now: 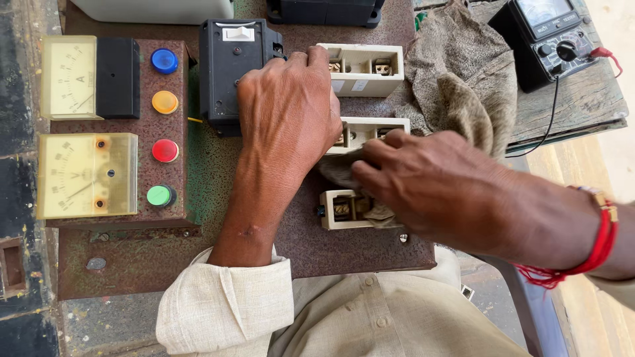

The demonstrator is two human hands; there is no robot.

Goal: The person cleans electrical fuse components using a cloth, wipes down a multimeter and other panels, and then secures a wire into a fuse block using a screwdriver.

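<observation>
My left hand (pixel 288 112) lay flat on the rusty metal board (pixel 218 258); my right hand's (pixel 423 185) fingers pinched a brown cloth (pixel 463 86), wiping the cream fuse holder (pixel 340 208). Next needed gentle rubbing.

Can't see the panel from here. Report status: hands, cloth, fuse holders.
Left hand flat on the panel, fingertips at top fuse holder. Right hand pressing brown cloth on middle fuse holder. Bottom fuse holder partly covered.
</observation>
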